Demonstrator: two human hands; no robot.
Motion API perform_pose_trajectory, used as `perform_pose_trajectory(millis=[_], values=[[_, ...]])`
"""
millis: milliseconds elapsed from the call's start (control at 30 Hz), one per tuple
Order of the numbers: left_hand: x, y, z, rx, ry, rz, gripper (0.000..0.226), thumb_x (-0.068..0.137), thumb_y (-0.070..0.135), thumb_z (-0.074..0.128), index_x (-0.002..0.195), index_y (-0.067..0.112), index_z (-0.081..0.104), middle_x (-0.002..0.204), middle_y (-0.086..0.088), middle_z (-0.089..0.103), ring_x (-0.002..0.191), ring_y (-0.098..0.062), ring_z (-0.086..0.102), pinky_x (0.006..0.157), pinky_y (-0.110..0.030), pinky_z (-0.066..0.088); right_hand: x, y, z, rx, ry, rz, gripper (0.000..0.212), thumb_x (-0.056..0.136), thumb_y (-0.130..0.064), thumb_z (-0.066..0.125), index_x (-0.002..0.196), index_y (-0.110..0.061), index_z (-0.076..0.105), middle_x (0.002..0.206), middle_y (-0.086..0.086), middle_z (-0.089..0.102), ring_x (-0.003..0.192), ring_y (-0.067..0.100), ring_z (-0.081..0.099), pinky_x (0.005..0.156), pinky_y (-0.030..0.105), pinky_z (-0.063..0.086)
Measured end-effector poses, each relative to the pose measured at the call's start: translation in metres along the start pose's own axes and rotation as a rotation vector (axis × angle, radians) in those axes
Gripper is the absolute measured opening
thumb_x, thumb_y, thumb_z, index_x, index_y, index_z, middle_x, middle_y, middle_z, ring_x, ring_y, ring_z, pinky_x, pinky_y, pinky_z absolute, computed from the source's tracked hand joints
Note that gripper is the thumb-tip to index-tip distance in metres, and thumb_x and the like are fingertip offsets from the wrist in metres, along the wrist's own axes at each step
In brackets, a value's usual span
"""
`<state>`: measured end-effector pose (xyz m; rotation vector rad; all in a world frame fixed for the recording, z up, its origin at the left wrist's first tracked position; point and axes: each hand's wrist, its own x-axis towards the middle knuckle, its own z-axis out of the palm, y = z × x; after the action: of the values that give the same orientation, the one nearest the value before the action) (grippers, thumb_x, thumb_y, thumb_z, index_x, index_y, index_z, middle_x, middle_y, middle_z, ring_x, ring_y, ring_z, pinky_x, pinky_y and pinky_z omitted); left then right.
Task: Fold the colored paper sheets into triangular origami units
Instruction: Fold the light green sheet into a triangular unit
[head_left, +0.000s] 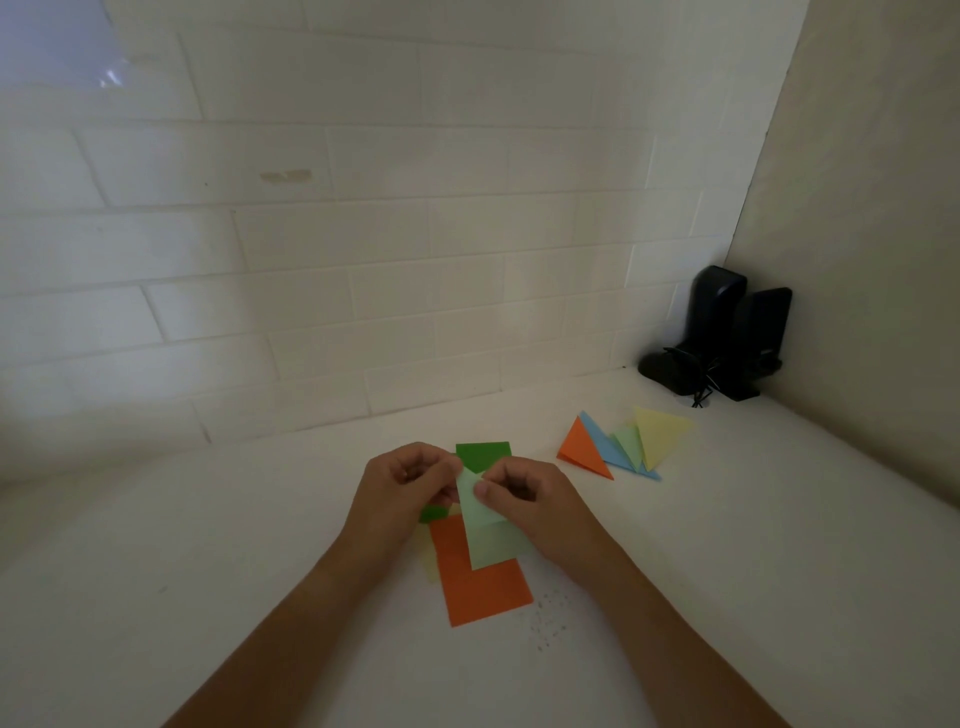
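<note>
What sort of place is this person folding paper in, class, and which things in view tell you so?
Probably a home counter or desk set in a corner, not a workshop. A white tiled wall backs the plain white counter, and a pair of black desktop speakers stands in the corner beyond the folded paper triangles.

A white counter runs to a tiled wall at the far side; near its middle lies an orange sheet, with a dark green sheet just beyond it and a pale yellow sheet peeking out at its left edge; farther right lie folded triangles, overlapping in a row: orange, blue, light green, yellow; in the far right corner stand two black speakers; small dark specks dot the surface right of the orange sheet.
</note>
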<state>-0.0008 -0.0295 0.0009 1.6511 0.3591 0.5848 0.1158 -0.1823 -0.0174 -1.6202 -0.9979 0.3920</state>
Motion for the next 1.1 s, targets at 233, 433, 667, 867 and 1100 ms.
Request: perform_pose_trajectory(millis=[233,433,667,867,1100], values=[[-0.0001,-0.0007,-0.001,-0.051,-0.04,-0.024,0.015,0.098,0.015,0.067,0.091,0.005,0.075,0.083,-0.014,0.074,0.077,-0.018,0.069,0.072,-0.022,0.057,-0.0002,-0.0014,-0.001,0.009,0.01,-0.009,0.022,0.099,-0.023,0.067,0.082,-0.011,0.065,0.072,-0.004,0.055,0.069,0.008,0.05,0.063,0.022,0.038],[-0.0028,0.0021,0.0018,-0.014,-0.104,-0.033,0.007,0.092,0.016,0.075,0.095,0.011,0.079,0.09,-0.012,0.078,0.081,-0.023,0.073,0.078,-0.03,0.06,-0.0016,-0.0031,-0.0012,0.047,0.003,-0.009,0.021,0.1,-0.022,0.066,0.083,-0.011,0.067,0.07,-0.005,0.056,0.067,0.007,0.049,0.061,0.019,0.038],[-0.0032,0.0021,0.0015,-0.041,-0.043,-0.016,0.023,0.1,0.017,0.064,0.088,0.003,0.078,0.081,-0.018,0.075,0.073,-0.021,0.069,0.067,-0.023,0.058,-0.0006,-0.002,0.0003,0.011,0.004,0.003,0.022,0.1,-0.024,0.066,0.082,-0.012,0.066,0.071,-0.006,0.056,0.068,0.007,0.049,0.063,0.022,0.038],[-0.0033,0.0017,0.0021,-0.013,-0.063,-0.023,0.018,0.098,0.018,0.068,0.087,0.007,0.078,0.081,-0.016,0.075,0.072,-0.019,0.069,0.069,-0.024,0.058,-0.0014,-0.0022,-0.0004,0.008,-0.007,-0.006,0.021,0.1,-0.026,0.066,0.082,-0.014,0.066,0.072,-0.005,0.057,0.069,0.009,0.051,0.065,0.027,0.04],[-0.0041,0.0024,0.0023,0.034,-0.112,-0.029,0.013,0.093,0.013,0.073,0.082,0.008,0.079,0.074,-0.011,0.073,0.067,-0.016,0.067,0.071,-0.029,0.057,0.0001,0.0004,0.0014,-0.016,-0.015,-0.028,0.016,0.099,-0.025,0.066,0.087,-0.015,0.068,0.075,0.004,0.062,0.068,0.01,0.052,0.064,0.028,0.041]])
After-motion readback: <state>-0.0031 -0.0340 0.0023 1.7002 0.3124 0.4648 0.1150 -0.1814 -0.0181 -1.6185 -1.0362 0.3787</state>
